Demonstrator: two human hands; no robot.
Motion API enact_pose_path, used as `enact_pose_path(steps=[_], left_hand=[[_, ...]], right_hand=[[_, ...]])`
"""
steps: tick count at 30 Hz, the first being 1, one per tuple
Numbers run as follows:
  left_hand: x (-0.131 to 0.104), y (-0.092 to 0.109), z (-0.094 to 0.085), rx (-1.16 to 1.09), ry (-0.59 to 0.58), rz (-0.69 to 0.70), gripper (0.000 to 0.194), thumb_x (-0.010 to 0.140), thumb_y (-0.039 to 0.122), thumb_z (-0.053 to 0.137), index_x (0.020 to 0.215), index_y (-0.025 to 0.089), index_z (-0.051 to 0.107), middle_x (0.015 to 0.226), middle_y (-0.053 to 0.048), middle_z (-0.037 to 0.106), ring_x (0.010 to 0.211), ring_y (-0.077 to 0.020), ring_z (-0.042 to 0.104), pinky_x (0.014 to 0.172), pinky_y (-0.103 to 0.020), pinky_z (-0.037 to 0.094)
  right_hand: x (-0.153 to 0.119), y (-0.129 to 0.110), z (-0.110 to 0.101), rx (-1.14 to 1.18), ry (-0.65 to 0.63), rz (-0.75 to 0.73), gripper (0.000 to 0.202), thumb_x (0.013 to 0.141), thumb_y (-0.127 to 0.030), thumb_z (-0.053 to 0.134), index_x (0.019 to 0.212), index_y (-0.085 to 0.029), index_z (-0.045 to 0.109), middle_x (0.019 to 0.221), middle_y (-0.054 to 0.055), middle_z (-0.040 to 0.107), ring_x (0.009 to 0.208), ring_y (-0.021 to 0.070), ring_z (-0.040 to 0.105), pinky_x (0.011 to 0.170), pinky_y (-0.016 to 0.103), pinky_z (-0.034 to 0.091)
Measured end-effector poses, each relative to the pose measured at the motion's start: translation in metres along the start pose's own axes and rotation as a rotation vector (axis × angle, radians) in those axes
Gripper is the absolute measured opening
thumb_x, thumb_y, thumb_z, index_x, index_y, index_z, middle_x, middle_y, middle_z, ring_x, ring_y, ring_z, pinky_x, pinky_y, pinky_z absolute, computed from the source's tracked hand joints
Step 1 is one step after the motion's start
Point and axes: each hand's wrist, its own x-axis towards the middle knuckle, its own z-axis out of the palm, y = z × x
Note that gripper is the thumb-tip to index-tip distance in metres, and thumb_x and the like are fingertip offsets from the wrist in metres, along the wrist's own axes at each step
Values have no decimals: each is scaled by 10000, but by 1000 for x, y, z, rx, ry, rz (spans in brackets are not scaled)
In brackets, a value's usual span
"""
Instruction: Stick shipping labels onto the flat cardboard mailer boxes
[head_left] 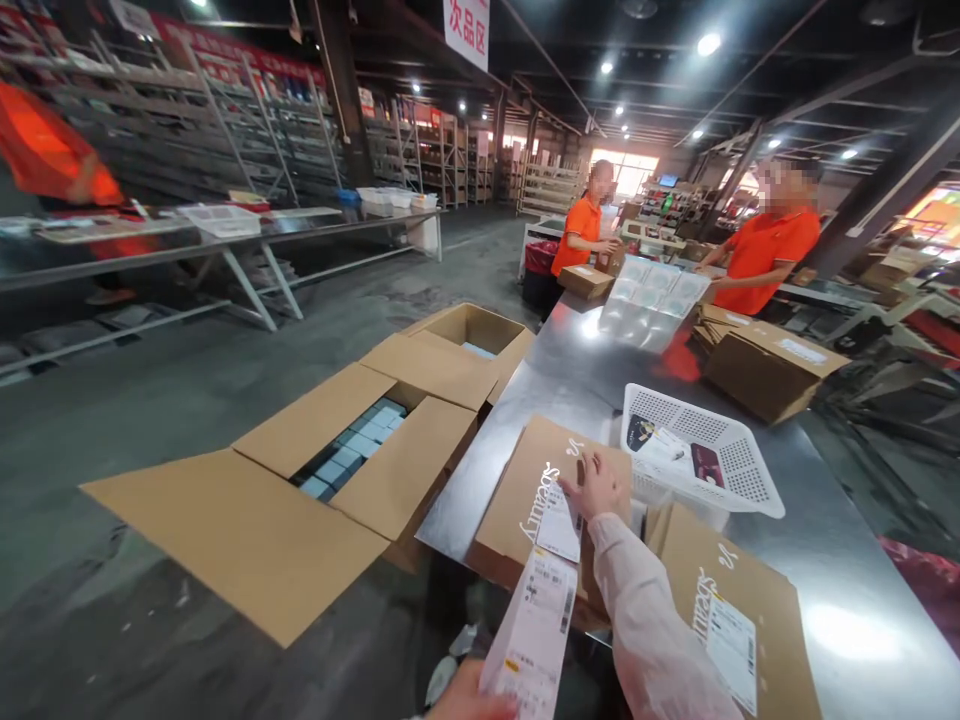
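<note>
My left hand [469, 697], partly cut off by the bottom edge, grips a strip of printed shipping labels [534, 620]. The strip runs up to a label [559, 528] lying on a brown cardboard box [517, 475] with white lettering. On top of this box rests my right hand [598, 487], its fingers apart at the label's upper part. Right of my sleeve, a second stack of flattened-looking brown boxes [776, 600] carries a white shipping label [731, 650].
A white perforated basket [750, 470] with small cards stands on the metal table [862, 560]. Open cartons [300, 560] with small blue boxes are at the left. Further off are clear-wrapped sheets [652, 290], stacked cartons [772, 365] and people in orange shirts [772, 250].
</note>
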Motion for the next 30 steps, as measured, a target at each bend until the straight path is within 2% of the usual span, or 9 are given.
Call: enact_pose_path(steps=[4, 8, 10, 14, 17, 20, 25, 28, 30], left_hand=[[-31, 39, -20, 149, -9, 27, 514, 516, 584, 780, 791, 151, 764, 766, -96, 727, 733, -274, 666, 712, -378, 513], [4, 112, -19, 152, 278, 196, 593, 646, 629, 665, 875, 84, 715, 816, -144, 722, 754, -267, 655, 686, -358, 519], [39, 141, -16, 261, 385, 296, 543, 748, 575, 578, 948, 84, 694, 929, -160, 717, 851, -274, 647, 765, -372, 516], [102, 171, -14, 757, 544, 334, 335, 803, 281, 525, 1033, 98, 686, 1332, -174, 539, 1264, -288, 441, 1089, -388, 290], [118, 178, -11, 844, 553, 277, 325, 776, 205, 532, 1045, 112, 690, 1391, -171, 478, 1348, -339, 328, 1125, -479, 185], [108, 182, 5, 811, 479, 381, 413, 809, 252, 511, 1203, 172, 606, 1387, -110, 500, 1351, -296, 339, 1123, -439, 230], [70, 195, 50, 179, 67, 444, 561, 756, 517, 609, 1115, 86, 634, 1048, -141, 709, 983, -280, 647, 890, -385, 496], [52, 202, 60, -56, 27, 314, 589, 655, 536, 714, 1037, 91, 658, 945, -120, 731, 877, -269, 675, 805, -366, 526], [44, 201, 56, -81, 41, 288, 552, 641, 495, 748, 1020, 103, 662, 920, -107, 733, 848, -252, 677, 759, -337, 528]], right_hand=[[-59, -16, 15, -210, -271, -350, 599, 846, -395, 494, 1382, -142, 414, 1506, 150, 283, 1411, 315, 169, 1114, 591, 16], [-133, -5, 6, 113, -368, -679, 440, 851, -366, 481, 1278, -287, 549, 1431, 42, 445, 1349, 276, 345, 1150, 470, 175], [-148, 23, 1, 225, -191, -481, 441, 888, -440, 386, 1212, -233, 603, 1327, 93, 557, 1259, 277, 470, 1101, 462, 302], [-132, 87, 8, 189, 228, 283, 1166, 630, -881, 215, 1179, 101, 522, 1265, 379, 481, 1254, 457, 409, 1064, 596, 276], [-122, 105, 20, 347, 59, 505, 1308, 461, -965, 193, 1225, 55, 484, 1356, 346, 409, 1333, 435, 296, 1102, 543, 253], [-132, 91, 11, 567, 25, 474, 1003, 552, -881, 385, 1175, -113, 551, 1392, 215, 444, 1370, 364, 264, 1126, 493, 240], [-153, 80, -63, 850, 476, 497, 894, 533, -670, 673, 1242, -182, 432, 1167, 135, 625, 1131, 299, 569, 966, 432, 466], [-167, 120, -126, 873, 533, 617, 904, 531, -657, 674, 1270, -206, 413, 962, 91, 692, 945, 290, 652, 814, 430, 533], [-179, 150, -161, 624, 542, 745, 861, 470, -651, 692, 1172, -180, 524, 963, 138, 685, 965, 346, 631, 786, 473, 519]])
